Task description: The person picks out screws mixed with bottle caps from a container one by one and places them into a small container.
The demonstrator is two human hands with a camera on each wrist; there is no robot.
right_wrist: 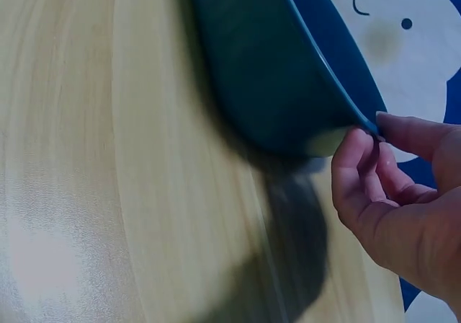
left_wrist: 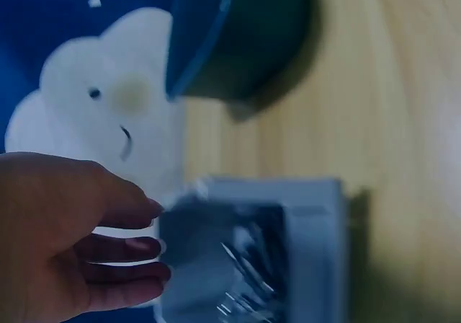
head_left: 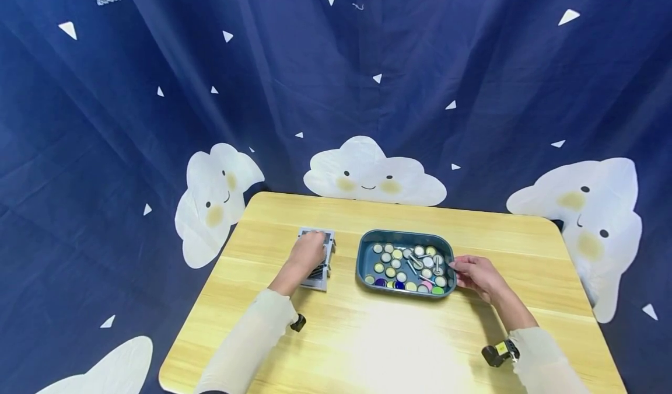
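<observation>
A dark teal tray (head_left: 367, 236) stands on the table, holding several round discs with cream, yellow, purple, pink and green faces, plus some silvery rod-like pieces (head_left: 412, 267). My right hand (head_left: 479, 276) pinches the tray's right rim between thumb and fingers, as the right wrist view also shows. Over a grey box (left_wrist: 317, 251) left of the tray is my left hand (head_left: 308, 253), reaching down at its edge. Thin, shiny dark metal pieces (left_wrist: 248, 272) lie inside the box. Thumb and fingers are apart in the blurred left wrist view, with nothing visible between them.
The light wooden table (head_left: 399, 341) has rounded corners. Behind it hangs a dark blue curtain (head_left: 378, 108) with white clouds and triangles. A gap of bare tabletop separates the grey box from the tray.
</observation>
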